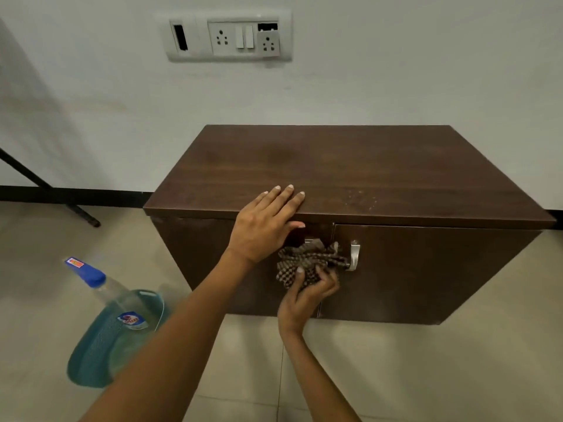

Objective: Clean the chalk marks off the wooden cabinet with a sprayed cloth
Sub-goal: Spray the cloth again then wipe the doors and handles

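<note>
A low dark wooden cabinet [350,166] stands against the wall. Faint white chalk specks [362,200] show on its top near the front edge, right of centre. My left hand [265,226] lies flat with straight fingers over the top's front edge, thumb down on the front face. My right hand [307,295] grips a bunched brown checked cloth [304,263] against the front, where the two doors meet. The cloth covers the left door's handle and touches the right door's silver handle [354,254].
A spray bottle [112,324] of blue liquid with a blue cap stands on the tiled floor left of the cabinet. A black stand leg [45,190] slants down at far left. A white socket panel [228,36] is on the wall above.
</note>
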